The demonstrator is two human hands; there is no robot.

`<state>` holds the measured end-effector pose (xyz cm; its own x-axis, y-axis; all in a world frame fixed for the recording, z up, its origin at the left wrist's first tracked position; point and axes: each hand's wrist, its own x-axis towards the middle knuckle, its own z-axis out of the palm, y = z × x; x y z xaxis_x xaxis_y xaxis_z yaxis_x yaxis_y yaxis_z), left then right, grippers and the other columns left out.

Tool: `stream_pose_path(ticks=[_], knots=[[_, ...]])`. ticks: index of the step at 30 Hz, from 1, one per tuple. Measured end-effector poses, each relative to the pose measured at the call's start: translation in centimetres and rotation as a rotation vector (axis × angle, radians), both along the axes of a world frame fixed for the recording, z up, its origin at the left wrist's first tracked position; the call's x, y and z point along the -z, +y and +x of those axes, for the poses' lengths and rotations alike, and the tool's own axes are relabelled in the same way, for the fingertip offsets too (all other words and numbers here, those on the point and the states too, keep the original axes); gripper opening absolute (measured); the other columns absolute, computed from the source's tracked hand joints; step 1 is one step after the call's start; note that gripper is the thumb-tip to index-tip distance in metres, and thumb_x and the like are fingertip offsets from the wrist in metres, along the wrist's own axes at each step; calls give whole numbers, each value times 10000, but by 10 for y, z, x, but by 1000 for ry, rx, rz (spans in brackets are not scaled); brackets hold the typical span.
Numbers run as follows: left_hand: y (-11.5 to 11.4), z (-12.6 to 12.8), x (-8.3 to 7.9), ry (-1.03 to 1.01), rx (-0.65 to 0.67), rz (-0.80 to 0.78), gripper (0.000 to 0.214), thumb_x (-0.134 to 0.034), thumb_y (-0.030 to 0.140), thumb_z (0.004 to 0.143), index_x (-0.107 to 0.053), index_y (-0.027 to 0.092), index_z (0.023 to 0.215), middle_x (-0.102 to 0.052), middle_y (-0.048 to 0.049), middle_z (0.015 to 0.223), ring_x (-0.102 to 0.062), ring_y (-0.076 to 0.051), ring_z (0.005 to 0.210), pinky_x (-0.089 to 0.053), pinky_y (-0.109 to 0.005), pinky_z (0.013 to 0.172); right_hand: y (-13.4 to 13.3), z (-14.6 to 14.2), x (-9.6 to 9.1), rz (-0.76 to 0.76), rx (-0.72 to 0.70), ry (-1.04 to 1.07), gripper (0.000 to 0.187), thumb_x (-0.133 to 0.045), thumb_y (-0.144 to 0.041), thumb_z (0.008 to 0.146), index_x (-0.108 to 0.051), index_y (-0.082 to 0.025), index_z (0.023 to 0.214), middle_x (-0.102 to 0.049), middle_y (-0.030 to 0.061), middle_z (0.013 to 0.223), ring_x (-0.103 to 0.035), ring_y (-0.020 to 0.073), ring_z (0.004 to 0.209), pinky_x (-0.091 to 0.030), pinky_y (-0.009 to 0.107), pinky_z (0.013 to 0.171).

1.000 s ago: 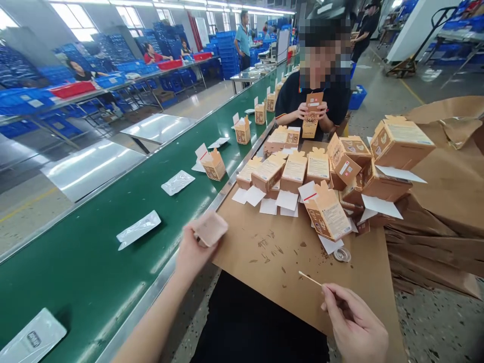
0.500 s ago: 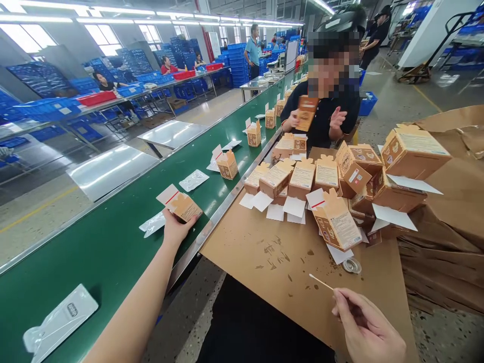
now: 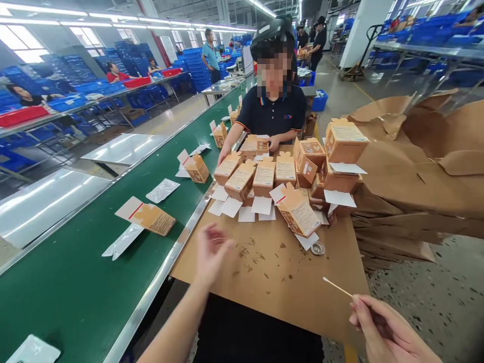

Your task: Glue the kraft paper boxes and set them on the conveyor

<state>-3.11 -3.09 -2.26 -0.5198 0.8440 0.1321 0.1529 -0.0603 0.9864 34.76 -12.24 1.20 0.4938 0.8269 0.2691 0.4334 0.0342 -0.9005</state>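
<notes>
My right hand point(image 3: 381, 322) pinches the wooden stick of a cotton swab point(image 3: 340, 288), its white tip pointing left over the brown board. My left hand point(image 3: 212, 254), somewhat blurred, hangs over the board's left side with thumb and fingers apart and nothing in it. On the green belt to its left lies a carton point(image 3: 156, 217) with its white flap open, partly over a white pouch point(image 3: 123, 242). The nearest carton on the board is a tilted one point(image 3: 297, 212) with a red-striped flap. Beside it sits a small round metallic tin or lid point(image 3: 317, 248).
Several brown cartons point(image 3: 264, 176) stand massed at the back of the board point(image 3: 234, 282), stacked at the right. A co-worker point(image 3: 272, 116) sits behind them. The conveyor belt point(image 3: 75, 282) carries more cartons and pouches. Crumpled brown paper point(image 3: 408, 166) lies right.
My left hand has let go of the carton on the belt and moved right over the board. The view has turned right. My right hand still holds the swab. The co-worker's hands have lowered.
</notes>
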Motion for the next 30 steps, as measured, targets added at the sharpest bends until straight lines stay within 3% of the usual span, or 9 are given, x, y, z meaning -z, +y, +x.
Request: stream_pose_path(ticks=[2, 5, 7, 9, 15, 18, 22, 25, 30], knots=[[32, 76, 0, -175, 230, -62, 1021, -1133, 561, 653, -582, 288, 1468, -712, -91, 1273, -778, -296, 1188, -652, -476, 1079, 1, -1, 0, 51, -5, 34, 319, -943, -560, 1029, -911, -255, 946, -793, 36, 739, -738, 205, 598, -668, 316, 616], [74, 161, -1, -383, 195, -202, 1159, -1195, 518, 600, -505, 268, 1497, -707, -141, 1334, -780, -347, 1287, -637, -539, 1151, 4, 0, 1, 185, -21, 3, 217, -955, -455, 1032, -912, -259, 950, -794, 21, 747, -716, 179, 574, -638, 295, 576], [89, 191, -2, -453, 166, -245, 1172, -1215, 484, 589, -468, 274, 1469, -713, -151, 1342, -781, -353, 1309, -632, -557, 1174, 5, 2, 0, 242, -69, -57, 149, -935, -382, 1049, -917, -260, 965, -797, 18, 741, -710, 175, 556, -620, 293, 545], [94, 202, -2, -482, 177, -226, 1147, -1217, 464, 596, -447, 290, 1429, -729, -144, 1334, -794, -337, 1294, -640, -546, 1170, 7, 6, -2, 275, -110, -106, 95, -907, -311, 1064, -920, -264, 982, -803, 17, 741, -710, 180, 550, -602, 301, 521], [72, 179, -15, -476, 221, -83, 994, -1142, 526, 729, -500, 307, 1456, -775, -109, 1321, -832, -300, 1250, -668, -486, 1124, 24, 11, -5, 298, -122, -159, 142, -869, -279, 1083, -892, -262, 944, -806, 12, 749, -714, 180, 559, -586, 305, 532], [48, 151, -30, -437, 260, -40, 908, -1119, 572, 756, -584, 294, 1435, -802, -122, 1357, -836, -305, 1258, -679, -471, 1116, 42, 11, -3, 293, -130, -214, 202, -827, -293, 1111, -861, -256, 916, -787, 2, 729, -708, 167, 564, -581, 293, 567], [16, 104, -42, -376, 346, -110, 788, -1105, 622, 761, -685, 277, 1330, -852, -106, 1306, -851, -313, 1196, -704, -476, 1076, 70, 8, 7, 278, -138, -349, 276, -761, -354, 1144, -847, -251, 903, -808, 11, 759, -725, 164, 594, -603, 280, 624], [3, 83, -33, -374, 370, -204, 788, -1108, 627, 744, -704, 276, 1323, -861, -103, 1310, -851, -327, 1232, -706, -499, 1099, 88, 8, 17, 243, -183, -414, 353, -705, -423, 1170, -847, -255, 894, -824, 27, 786, -733, 166, 616, -610, 269, 640], [1, 81, -2, -377, 406, -229, 861, -1125, 635, 682, -687, 283, 1335, -857, -120, 1307, -863, -354, 1222, -720, -552, 1104, 98, 13, 20, 127, -219, -440, 444, -674, -552, 1163, -848, -267, 870, -827, 52, 788, -742, 190, 648, -613, 293, 646]])
